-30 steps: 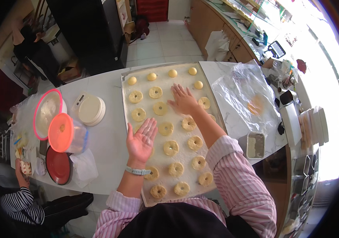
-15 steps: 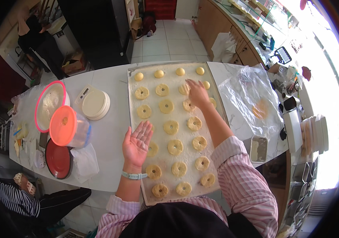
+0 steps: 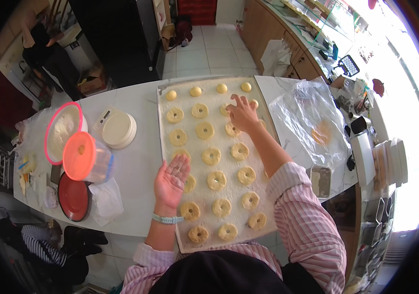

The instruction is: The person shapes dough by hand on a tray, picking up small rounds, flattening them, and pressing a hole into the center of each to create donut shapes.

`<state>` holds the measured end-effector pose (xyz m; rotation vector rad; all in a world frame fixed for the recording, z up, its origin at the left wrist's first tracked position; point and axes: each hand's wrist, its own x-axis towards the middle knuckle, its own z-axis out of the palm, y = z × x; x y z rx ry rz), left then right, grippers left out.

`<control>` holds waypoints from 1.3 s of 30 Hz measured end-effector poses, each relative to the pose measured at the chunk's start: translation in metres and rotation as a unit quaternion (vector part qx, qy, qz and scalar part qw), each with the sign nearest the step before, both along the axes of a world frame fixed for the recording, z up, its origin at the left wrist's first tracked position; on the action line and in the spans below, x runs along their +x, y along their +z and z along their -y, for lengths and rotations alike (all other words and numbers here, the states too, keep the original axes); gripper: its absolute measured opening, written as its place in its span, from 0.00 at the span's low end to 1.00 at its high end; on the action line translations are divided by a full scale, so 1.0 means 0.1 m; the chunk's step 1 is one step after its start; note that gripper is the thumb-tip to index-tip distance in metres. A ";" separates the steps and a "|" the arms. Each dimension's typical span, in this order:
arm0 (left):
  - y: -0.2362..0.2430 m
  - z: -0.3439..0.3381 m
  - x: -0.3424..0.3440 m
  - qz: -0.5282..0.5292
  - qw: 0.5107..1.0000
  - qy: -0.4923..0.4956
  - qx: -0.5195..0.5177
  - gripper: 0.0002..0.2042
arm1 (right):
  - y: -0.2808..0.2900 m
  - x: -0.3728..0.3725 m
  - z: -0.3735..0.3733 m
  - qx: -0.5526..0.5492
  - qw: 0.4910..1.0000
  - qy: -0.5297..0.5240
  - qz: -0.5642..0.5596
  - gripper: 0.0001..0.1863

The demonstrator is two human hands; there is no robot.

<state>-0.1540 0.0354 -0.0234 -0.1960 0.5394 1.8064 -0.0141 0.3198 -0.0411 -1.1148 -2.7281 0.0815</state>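
A floured baking tray [image 3: 188,100] holds several rows of pale dough rings [image 3: 211,156], with round dough balls [image 3: 195,91] along its far edge. My right hand [image 3: 243,115] hovers over the far right part of the tray, fingers apart and slightly bent, nothing visibly in them. Beside its fingertips is a dough ball [image 3: 253,103]; whether they touch cannot be told. Part of a dough ring [image 3: 224,109] shows left of those fingers. Palm up, my left hand [image 3: 172,180] is open over the tray's left edge, with a whitish dusting on the palm and partly covering nearby rings.
On the left of the counter stand a white kitchen scale [image 3: 118,128], an orange-lidded tub [image 3: 79,156], a pink-rimmed bowl [image 3: 64,133] and a red round pan [image 3: 73,196]. Clear plastic sheeting [image 3: 307,110] and a small metal tin [image 3: 321,181] lie right. Two people are to the left.
My right hand has shifted slightly left, its fingers spreading and lifting more. My left hand, still palm up, has turned a little. The striped-shirted person at lower left has changed posture.
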 end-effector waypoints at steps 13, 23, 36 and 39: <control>0.14 -0.23 0.46 -0.215 0.970 -0.102 -0.058 0.17 | 0.12 0.16 1.20 -0.256 0.951 0.099 -0.143 0.16; 0.14 -0.35 0.70 -0.267 0.960 -0.075 -0.029 0.07 | 0.68 0.46 2.12 0.022 0.980 0.014 -0.197 0.16; 0.53 -0.23 0.62 -0.454 0.889 -0.062 0.023 0.13 | 0.85 0.54 1.97 -0.331 0.831 0.003 -0.447 0.13; 0.52 -0.22 0.60 -0.435 0.898 -0.064 0.027 0.15 | 0.92 0.59 1.93 -0.370 0.819 -0.028 -0.438 0.13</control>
